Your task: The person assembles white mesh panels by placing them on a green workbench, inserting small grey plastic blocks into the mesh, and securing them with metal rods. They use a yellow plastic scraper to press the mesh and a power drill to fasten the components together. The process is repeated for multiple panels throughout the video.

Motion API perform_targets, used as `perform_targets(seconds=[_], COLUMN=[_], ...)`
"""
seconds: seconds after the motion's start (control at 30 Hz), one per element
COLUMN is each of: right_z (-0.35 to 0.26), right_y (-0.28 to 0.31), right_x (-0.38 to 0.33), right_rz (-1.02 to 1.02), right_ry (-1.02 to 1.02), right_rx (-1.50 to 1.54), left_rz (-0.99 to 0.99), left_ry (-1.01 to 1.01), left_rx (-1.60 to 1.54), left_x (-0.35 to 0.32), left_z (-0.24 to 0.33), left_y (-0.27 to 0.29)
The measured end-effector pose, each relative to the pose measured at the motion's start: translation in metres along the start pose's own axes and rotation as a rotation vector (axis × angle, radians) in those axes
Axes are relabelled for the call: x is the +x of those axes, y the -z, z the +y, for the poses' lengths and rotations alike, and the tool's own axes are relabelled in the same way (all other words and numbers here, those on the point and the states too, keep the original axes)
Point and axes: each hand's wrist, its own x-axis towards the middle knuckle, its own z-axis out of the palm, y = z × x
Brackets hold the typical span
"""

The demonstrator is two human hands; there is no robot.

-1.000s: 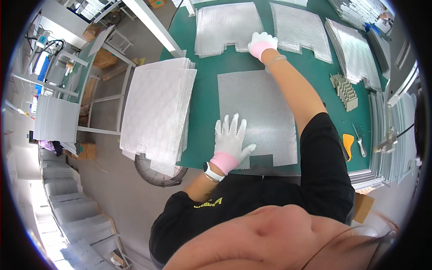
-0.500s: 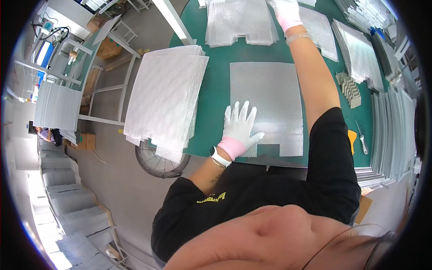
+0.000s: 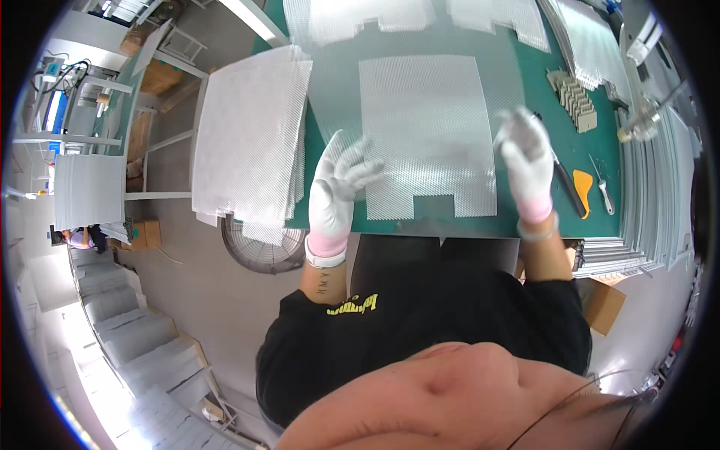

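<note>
A translucent mesh sheet, smeared by motion, spans the space between my hands above the green table. Its lower right edge meets my right hand, whose curled, blurred fingers appear to pinch it. My left hand is at the sheet's left side, fingers apart and pointing right; whether they touch it is unclear. Both hands wear white gloves with pink cuffs. Below them, flat on the table, lies a silvery mesh sheet with a notch in its near edge.
A tall stack of mesh sheets overhangs the table's left edge, above a floor fan. More mesh piles line the back. Beige clips, a yellow scraper, a black-handled tool and a screwdriver lie at right.
My right hand has come back from the far piles toward me, and a blurred mesh sheet now spans between my hands. My left hand has lifted off the flat sheet and moved left.
</note>
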Motion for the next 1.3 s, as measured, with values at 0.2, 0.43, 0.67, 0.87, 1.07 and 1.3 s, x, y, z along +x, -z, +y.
perform_targets(seconds=[0.2,0.43,0.67,0.87,1.07,1.3], right_z=[0.009,0.002,0.012,0.022,0.017,-0.007], right_y=[-0.002,-0.004,-0.004,-0.003,-0.008,0.004], right_x=[-0.067,-0.076,-0.08,-0.083,-0.08,-0.065], right_rz=[-0.009,-0.018,-0.015,-0.015,-0.04,-0.214], right_ry=[-0.133,-0.134,-0.086,0.027,-0.085,-0.02], right_rx=[-0.702,-0.889,-0.964,-1.076,-1.151,-1.378], left_rz=[0.24,0.192,0.124,0.123,0.125,0.088], left_ry=[0.085,-0.037,-0.008,0.05,0.071,0.251], left_rx=[1.188,1.488,1.567,1.598,1.62,1.849], left_x=[-0.015,-0.018,-0.015,-0.015,-0.012,0.0], left_z=[-0.01,-0.028,-0.038,-0.041,-0.04,-0.023], left_y=[-0.02,-0.012,-0.003,0.002,-0.001,-0.003])
